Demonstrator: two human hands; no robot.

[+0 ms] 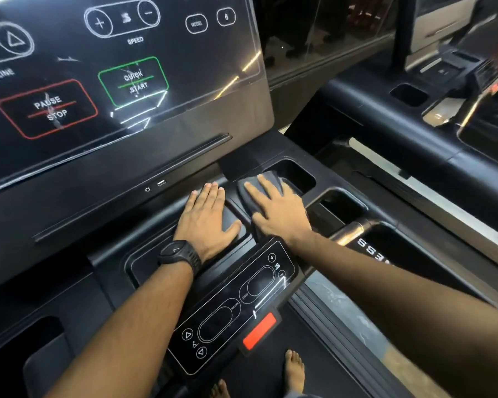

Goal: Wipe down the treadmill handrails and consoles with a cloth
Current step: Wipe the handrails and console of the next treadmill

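Count: one screen, one lower panel, two hands, one cloth, one watch, two recesses, one red tab, two bare feet. The cloth is dark grey, bunched into soft folds, and lies on the black console deck near frame centre, at 3 o'clock of the left hand. Its far edge reaches the rim of the nearer recess; the second recess sits at 4 o'clock of the first. The right hand lies flat on the cloth, fingers straight and spread, pressing it down. The left hand holds nothing: palm down, fingers straight and together on the deck pad, with the watch on its wrist. The panel lies at 6 o'clock of the hands, with the tab at its 5 o'clock edge. A metal handrail runs at 4 o'clock of the right hand. The feet stand at 6 o'clock.
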